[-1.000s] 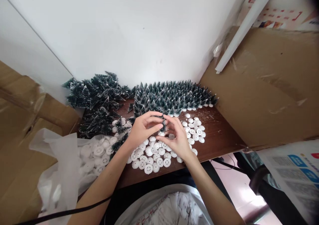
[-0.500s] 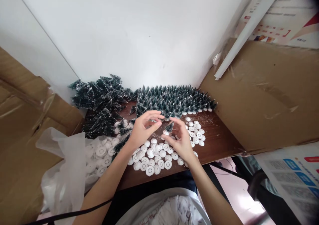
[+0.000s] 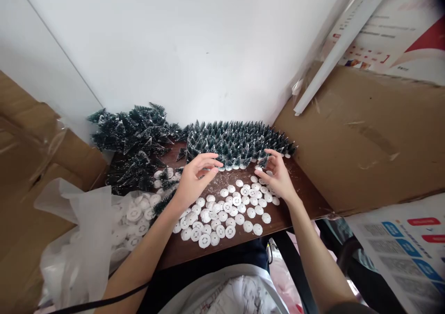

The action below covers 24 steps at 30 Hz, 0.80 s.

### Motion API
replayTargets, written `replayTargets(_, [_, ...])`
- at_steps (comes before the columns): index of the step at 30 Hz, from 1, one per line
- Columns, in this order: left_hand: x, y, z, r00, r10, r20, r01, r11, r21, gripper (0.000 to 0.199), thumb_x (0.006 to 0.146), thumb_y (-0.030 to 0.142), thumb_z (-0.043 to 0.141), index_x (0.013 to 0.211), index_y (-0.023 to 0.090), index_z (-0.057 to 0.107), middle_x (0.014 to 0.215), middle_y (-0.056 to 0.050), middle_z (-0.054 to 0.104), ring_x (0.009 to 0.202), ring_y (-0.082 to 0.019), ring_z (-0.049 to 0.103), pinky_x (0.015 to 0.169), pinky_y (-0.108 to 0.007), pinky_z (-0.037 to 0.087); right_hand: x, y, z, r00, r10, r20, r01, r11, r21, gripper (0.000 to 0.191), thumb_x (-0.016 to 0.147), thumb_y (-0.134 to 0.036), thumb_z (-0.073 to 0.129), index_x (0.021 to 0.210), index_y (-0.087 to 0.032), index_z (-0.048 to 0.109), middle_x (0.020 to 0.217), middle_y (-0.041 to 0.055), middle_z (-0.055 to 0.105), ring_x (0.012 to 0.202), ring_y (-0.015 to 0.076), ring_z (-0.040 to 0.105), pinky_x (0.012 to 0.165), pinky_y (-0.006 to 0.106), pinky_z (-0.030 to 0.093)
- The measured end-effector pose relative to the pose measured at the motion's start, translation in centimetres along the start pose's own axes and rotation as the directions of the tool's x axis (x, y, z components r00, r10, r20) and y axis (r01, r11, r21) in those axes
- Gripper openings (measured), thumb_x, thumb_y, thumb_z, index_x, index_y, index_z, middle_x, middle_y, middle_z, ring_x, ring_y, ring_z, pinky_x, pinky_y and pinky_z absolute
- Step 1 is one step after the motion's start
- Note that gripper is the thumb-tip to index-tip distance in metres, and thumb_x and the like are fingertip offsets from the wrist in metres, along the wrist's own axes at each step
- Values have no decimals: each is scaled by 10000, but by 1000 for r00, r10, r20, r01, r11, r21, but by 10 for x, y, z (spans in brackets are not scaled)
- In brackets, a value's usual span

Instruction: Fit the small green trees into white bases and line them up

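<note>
My right hand (image 3: 281, 178) has its thumb and fingers around a miniature snowy Christmas tree (image 3: 263, 161), upright on a white round base, at the front right of the standing trees (image 3: 229, 140). My left hand (image 3: 192, 180) is in front of the same rows, with fingers and thumb apart and nothing between them. Below and between the hands lie many loose white disc bases (image 3: 222, 216), some showing a slotted underside. By my left wrist a few loose trees without visible bases (image 3: 163, 202) lie on their sides.
A heap of trees (image 3: 130, 138) lies at the back left against the white wall (image 3: 174, 50). A clear plastic bag (image 3: 90, 230) with more white bases sits at the left. Cardboard boxes stand on the left (image 3: 52, 166) and right (image 3: 365, 138) of the brown table (image 3: 309, 189).
My right hand has moved right and away from my left hand, carrying the miniature Christmas tree to the front row. My left hand has barely moved. The view has shifted slightly.
</note>
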<state>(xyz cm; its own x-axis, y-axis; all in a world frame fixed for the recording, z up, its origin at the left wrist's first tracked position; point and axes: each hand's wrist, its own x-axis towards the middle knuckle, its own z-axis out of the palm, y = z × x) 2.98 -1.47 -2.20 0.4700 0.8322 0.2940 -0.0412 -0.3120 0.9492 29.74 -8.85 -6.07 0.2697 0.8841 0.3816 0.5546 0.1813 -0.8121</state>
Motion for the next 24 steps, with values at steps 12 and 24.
replayTargets(12, [0,0,2,1000,-12,16,12,1000,-3,274,840,269,644,1106,208,627,971,-48,729,939,-184,682,812,-334,559,8,4,-1,991,-35,132,51,991,-123,607,798,-317,688,1331,-260,402,893,1,455,765,175,517,798,353,497])
replayTargets(24, [-1,-2,3,998,-33,49,32,999,12,292,850,293,646,1131,217,626,992,-50,727,951,-192,680,838,-358,566,11,12,-6,986,-31,166,67,973,-219,599,798,-337,697,1325,-274,420,942,37,553,864,230,591,855,409,502])
